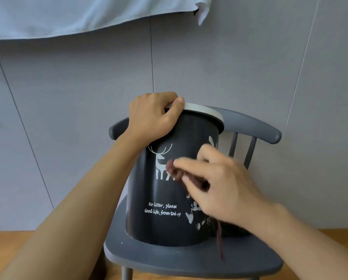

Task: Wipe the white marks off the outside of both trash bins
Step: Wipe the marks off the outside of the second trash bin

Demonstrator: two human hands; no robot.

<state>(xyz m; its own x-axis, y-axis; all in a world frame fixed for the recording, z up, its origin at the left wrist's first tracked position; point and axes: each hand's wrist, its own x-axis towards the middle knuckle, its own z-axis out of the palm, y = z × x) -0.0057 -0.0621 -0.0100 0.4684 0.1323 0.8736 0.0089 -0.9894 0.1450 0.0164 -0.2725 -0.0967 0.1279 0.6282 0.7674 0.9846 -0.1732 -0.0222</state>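
Trash bin (169,190) upright between hands: left hand (152,116) grips its rim; right hand (225,188) pinches dark cloth (175,170), smears (195,215) just below.

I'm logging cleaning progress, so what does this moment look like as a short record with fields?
setting: dark trash bin tilted on a grey chair
bin print: white deer, "No litter, please"
left hand: grips the bin's white rim
right hand: pinches a dark red cloth against the bin's side
white marks: smears remain low on the right side, more near the top right
second bin: not identifiable
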